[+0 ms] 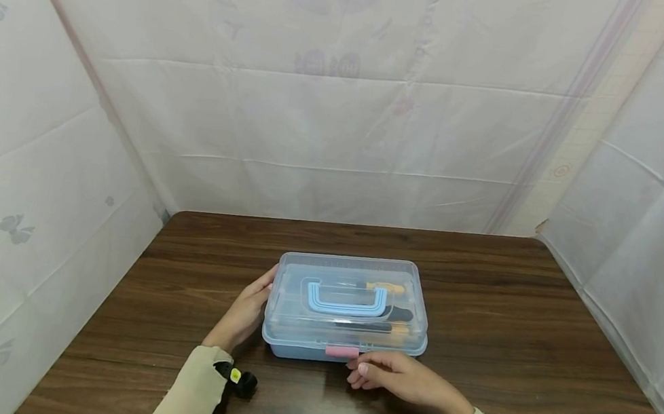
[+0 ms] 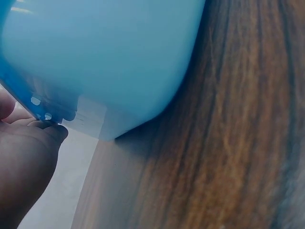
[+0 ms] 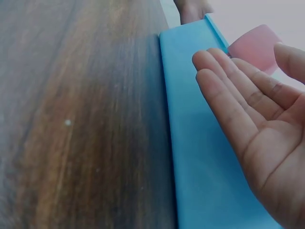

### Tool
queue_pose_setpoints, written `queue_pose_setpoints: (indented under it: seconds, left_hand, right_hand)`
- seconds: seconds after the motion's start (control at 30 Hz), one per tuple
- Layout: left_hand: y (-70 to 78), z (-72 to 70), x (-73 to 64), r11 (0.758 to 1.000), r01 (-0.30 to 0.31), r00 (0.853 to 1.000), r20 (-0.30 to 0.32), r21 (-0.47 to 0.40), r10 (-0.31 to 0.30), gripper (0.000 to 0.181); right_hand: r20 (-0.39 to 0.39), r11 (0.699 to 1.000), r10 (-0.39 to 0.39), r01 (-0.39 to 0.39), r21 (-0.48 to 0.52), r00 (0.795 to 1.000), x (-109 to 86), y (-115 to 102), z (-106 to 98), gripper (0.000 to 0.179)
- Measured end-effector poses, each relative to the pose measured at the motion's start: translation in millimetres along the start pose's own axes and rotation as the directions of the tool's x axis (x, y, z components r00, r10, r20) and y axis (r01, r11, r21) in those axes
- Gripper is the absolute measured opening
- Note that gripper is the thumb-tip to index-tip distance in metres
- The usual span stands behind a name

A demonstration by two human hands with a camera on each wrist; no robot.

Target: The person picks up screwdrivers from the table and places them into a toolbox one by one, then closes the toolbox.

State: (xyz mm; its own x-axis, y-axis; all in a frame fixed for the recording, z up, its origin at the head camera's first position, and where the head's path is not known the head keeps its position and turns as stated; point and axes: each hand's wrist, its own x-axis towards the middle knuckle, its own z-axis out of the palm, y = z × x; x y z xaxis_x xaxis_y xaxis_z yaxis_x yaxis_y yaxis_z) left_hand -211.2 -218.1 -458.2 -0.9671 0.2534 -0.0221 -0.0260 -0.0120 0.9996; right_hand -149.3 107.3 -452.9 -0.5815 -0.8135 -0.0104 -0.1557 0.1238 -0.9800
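Observation:
A light-blue plastic storage box (image 1: 297, 352) stands on the table with its clear lid (image 1: 294, 267) down and a blue carrying handle (image 1: 346, 309) lying on top. My left hand (image 1: 242, 316) is laid along the box's left side, its fingers up by the lid edge. At the front, my right hand (image 1: 401, 377) has its fingertips right at the pink latch (image 1: 342, 351). The right wrist view shows that latch (image 3: 256, 47) angled away from the front wall, beside the nearly straight fingers of the right hand (image 3: 267, 119).
Through the lid show several dark and orange-yellow items (image 1: 396, 315). The dark wood-grain table (image 1: 509, 323) extends around the box. White printed sheeting (image 1: 340, 133) hangs behind it and at both sides. Black wrist straps (image 1: 235, 377) sit over the light sleeves.

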Motion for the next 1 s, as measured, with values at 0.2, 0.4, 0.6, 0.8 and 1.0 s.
queue_pose_setpoints:
  seconds: [0.2, 0.4, 0.6, 0.8, 1.0]
  left_hand:
    - [-0.5, 0.2, 0.5, 1.000, -0.001, 1.000, 0.001, 0.002, 0.001, 0.052]
    - [-0.4, 0.4, 0.8, 1.000, 0.002, 1.000, 0.002, -0.001, -0.002, 0.052]
    - [-0.7, 0.0, 1.0, 1.000, -0.002, 1.000, 0.010, 0.001, 0.002, 0.052]
    - [-0.7, -0.2, 0.7, 1.000, 0.003, 1.000, 0.009, -0.004, -0.003, 0.052]
    - [-0.6, -0.7, 0.1, 1.000, 0.001, 1.000, 0.003, -0.007, -0.001, 0.051]
  right_hand:
    - [-0.088, 1.000, 0.016, -0.016, -0.001, 0.996, 3.6, -8, 4, 0.041]
    - [-0.207, 0.996, 0.084, -0.084, 0.008, 0.975, 8.9, -13, 8, 0.047]
    - [-0.287, 0.991, 0.128, -0.130, 0.012, 0.949, 11.3, -20, 12, 0.054]
    - [-0.338, 0.989, 0.145, -0.140, 0.038, 0.930, 13.1, -25, 16, 0.054]
    - [-0.369, 0.991, 0.132, -0.130, 0.028, 0.920, 14.7, -26, 17, 0.053]
